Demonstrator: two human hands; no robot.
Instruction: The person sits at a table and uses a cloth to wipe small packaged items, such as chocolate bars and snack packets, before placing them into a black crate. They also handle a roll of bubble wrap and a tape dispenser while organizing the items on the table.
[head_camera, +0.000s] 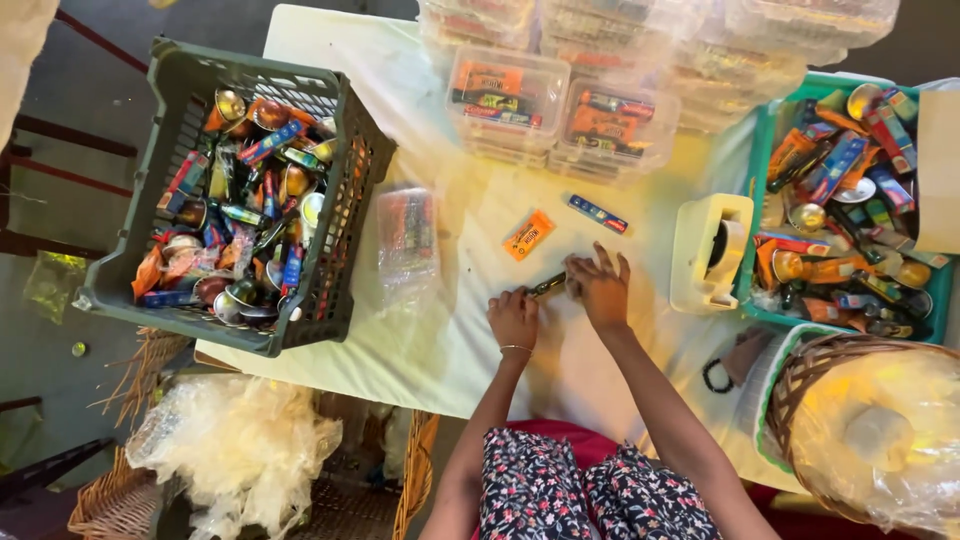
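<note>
My left hand (513, 317) and my right hand (599, 288) meet over the white table (440, 340), both on a small dark wrapped stick (548, 286). The left hand's fingers are curled around its near end; the right hand's fingers are spread while it pinches the far end. Just beyond the hands lie an orange packet (528, 235) and a blue wrapped bar (598, 214), both loose on the tabletop.
A dark green crate (345, 240) of mixed wrapped items sits at the left, a teal crate (762, 140) of similar items at the right. A clear bagged bundle (407, 238), stacked clear boxes (560, 110), a cream tape dispenser (708, 250) and wicker baskets (800, 380) surround the work area.
</note>
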